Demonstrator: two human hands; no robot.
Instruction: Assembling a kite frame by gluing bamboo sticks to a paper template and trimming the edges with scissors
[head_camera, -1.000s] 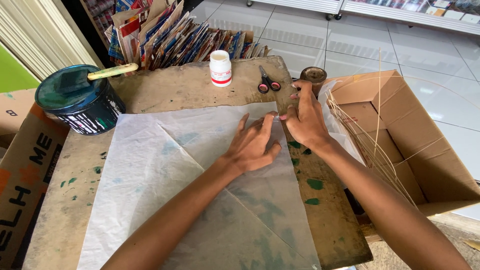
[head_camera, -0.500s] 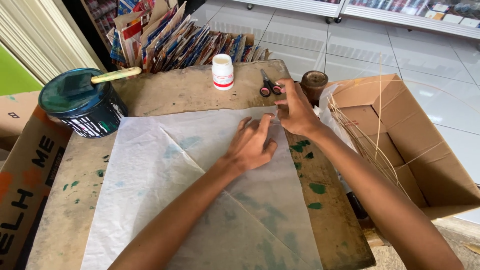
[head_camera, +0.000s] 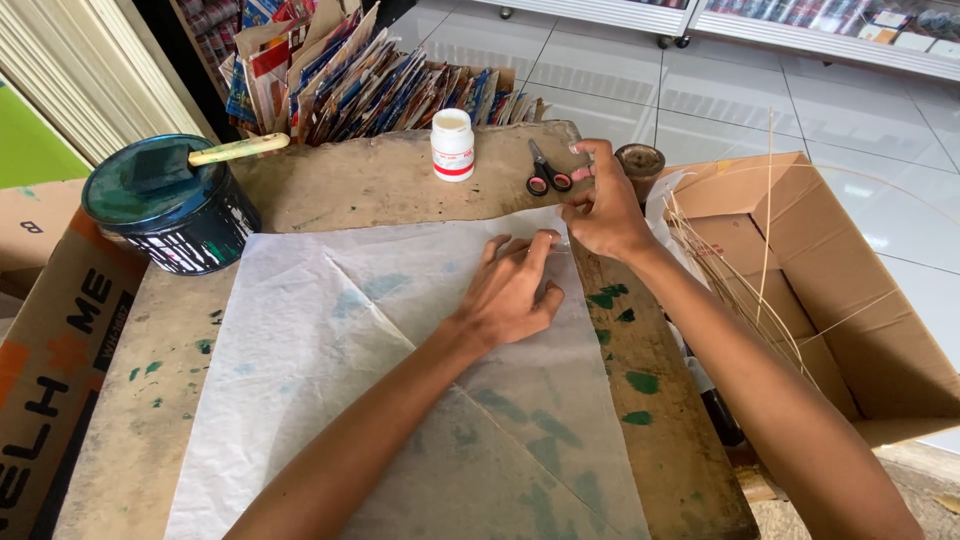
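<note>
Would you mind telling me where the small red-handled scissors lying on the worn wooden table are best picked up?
Grip the small red-handled scissors at the red finger loops, coming from above on the near side. They lie flat and closed, loops toward the person, blades pointing away toward the table's far edge. The right hand is already beside them.

Open tissue paper sheet (head_camera: 330, 380) from six to nine o'clock, paint can (head_camera: 165, 205) blocking at ten, glue bottle (head_camera: 452, 145) and scissors (head_camera: 546, 175) at twelve, cardboard box (head_camera: 850, 290) walling three o'clock.
</note>
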